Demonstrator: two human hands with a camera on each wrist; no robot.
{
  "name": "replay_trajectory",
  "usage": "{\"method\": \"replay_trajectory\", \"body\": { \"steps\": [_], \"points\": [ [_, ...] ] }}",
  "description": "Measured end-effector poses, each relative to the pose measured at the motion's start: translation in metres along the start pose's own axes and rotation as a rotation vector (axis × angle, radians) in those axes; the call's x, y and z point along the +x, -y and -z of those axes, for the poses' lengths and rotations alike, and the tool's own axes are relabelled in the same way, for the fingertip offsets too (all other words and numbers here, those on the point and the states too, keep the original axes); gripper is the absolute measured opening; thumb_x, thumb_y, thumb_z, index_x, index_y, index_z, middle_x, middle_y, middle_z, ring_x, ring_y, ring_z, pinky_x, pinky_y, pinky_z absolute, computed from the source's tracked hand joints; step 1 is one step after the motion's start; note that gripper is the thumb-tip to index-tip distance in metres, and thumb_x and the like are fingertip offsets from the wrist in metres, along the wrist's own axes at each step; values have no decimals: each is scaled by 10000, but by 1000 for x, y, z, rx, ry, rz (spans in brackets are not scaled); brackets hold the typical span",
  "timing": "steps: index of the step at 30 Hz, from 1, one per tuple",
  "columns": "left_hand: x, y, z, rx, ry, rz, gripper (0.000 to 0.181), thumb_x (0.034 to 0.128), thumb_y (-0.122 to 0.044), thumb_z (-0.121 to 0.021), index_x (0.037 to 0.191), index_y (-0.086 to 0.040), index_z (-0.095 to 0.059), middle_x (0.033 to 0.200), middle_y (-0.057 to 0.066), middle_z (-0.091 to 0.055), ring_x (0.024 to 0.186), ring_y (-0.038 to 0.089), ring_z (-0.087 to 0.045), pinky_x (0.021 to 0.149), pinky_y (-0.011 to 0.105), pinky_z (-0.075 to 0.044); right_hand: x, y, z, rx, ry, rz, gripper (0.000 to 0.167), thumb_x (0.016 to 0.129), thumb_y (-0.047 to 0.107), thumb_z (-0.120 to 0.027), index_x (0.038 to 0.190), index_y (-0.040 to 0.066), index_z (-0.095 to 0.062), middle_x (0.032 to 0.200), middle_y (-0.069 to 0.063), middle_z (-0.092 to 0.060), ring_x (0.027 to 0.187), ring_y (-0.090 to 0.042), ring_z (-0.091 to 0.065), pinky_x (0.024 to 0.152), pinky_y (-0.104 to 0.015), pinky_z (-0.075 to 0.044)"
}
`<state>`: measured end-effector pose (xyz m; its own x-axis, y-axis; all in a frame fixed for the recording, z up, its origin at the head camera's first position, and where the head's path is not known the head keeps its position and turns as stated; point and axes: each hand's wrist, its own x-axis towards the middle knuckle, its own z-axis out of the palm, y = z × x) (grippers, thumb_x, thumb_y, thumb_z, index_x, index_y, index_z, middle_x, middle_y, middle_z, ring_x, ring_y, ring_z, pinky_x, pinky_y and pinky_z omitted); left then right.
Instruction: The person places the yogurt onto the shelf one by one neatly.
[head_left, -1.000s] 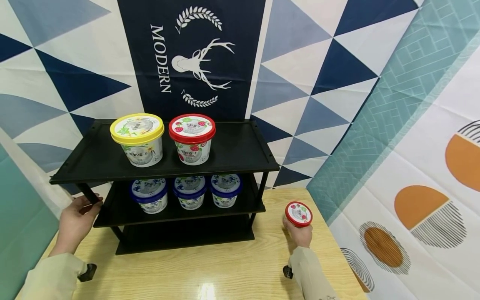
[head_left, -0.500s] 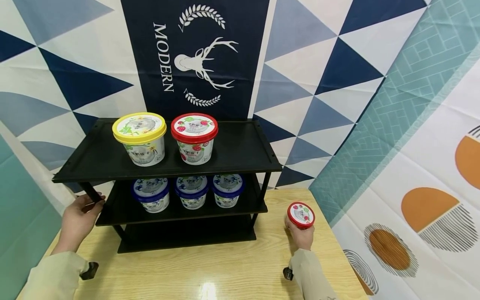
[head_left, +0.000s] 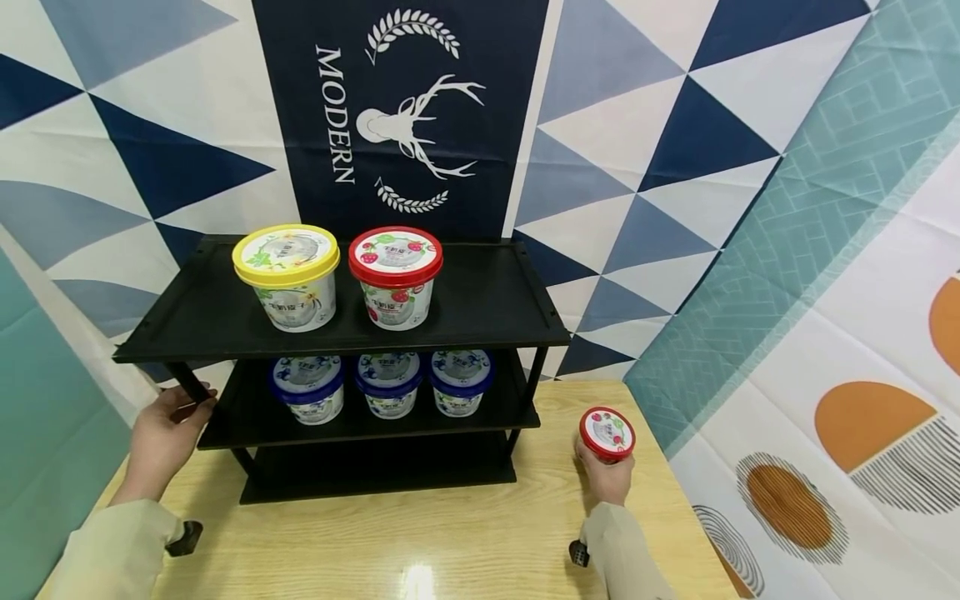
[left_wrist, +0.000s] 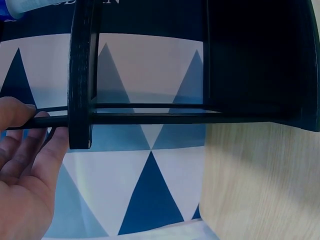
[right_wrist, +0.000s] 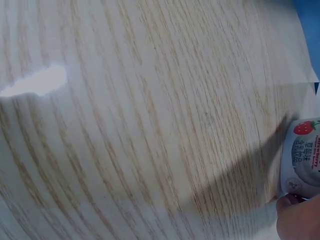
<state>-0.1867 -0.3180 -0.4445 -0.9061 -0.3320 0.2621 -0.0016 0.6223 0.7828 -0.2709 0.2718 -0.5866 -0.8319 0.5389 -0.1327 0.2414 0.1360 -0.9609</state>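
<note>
At the left end of a black three-level rack, my left hand grips one of the corner posts. The left wrist view shows the thumb on one side of that post and the fingers on the other. My right hand holds a small tub with a red lid near the right side of the table. A strawberry picture shows on the tub's side in the right wrist view. Much of that hand lies outside the right wrist view.
On the top shelf stand a yellow-lidded tub and a larger red-lidded tub. Three blue-lidded tubs line the middle shelf. A patterned cloth wall rises behind the wooden table, with another cloth along the right.
The head view has shifted slightly, so the rack, tubs and both hands appear a little further right. Both hands keep their hold, with no clear movement of rack or tub.
</note>
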Motion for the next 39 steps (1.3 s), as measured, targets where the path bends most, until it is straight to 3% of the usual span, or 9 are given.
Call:
{"method": "replay_trajectory", "body": {
  "steps": [5,10,12,20,26,39],
  "points": [
    [2,-1,-1,5,-3,-15,354,968,-233,-501,1202,24,-568,973,-281,-446,795,-280,-374,596,45,-423,3,1,-1,-33,-7,-4,989,789,253,-744,1463,-34,-81,1471,-295,-237,1362,-430,-244,1127,-543,-224],
    [2,-1,-2,27,-7,-9,347,970,-230,-499,1200,21,-565,1053,-17,-566,796,-281,-357,591,46,-422,6,-1,-1,-62,-5,13,982,781,257,-745,1449,-58,-99,1446,-318,-257,1347,-438,-264,1116,-549,-240],
    [2,-2,-2,31,-2,-3,351,970,-237,-499,1204,18,-561,1065,7,-575,801,-279,-352,593,46,-420,5,-2,0,-63,-5,15,984,777,261,-747,1445,-62,-101,1441,-324,-259,1343,-442,-266,1114,-554,-239],
    [2,0,-2,3,-12,-20,340,968,-221,-502,1191,27,-566,981,-286,-447,798,-281,-374,594,42,-423,5,-8,3,-98,4,36,973,763,252,-767,1433,-59,-133,1427,-313,-285,1325,-433,-288,1108,-558,-250],
    [2,1,0,-1,-14,-20,333,965,-231,-506,1174,20,-574,978,-268,-476,799,-280,-381,594,44,-425,8,-9,3,-120,20,75,987,756,270,-777,1434,-59,-140,1424,-306,-297,1324,-425,-301,1104,-553,-264],
    [2,2,0,-16,-11,-31,352,968,-222,-502,1198,39,-556,933,-349,-402,793,-280,-387,591,37,-420,-8,12,4,-17,14,198,949,760,222,-783,1445,14,-159,1428,-231,-315,1344,-361,-313,1103,-513,-295]
  ]
}}
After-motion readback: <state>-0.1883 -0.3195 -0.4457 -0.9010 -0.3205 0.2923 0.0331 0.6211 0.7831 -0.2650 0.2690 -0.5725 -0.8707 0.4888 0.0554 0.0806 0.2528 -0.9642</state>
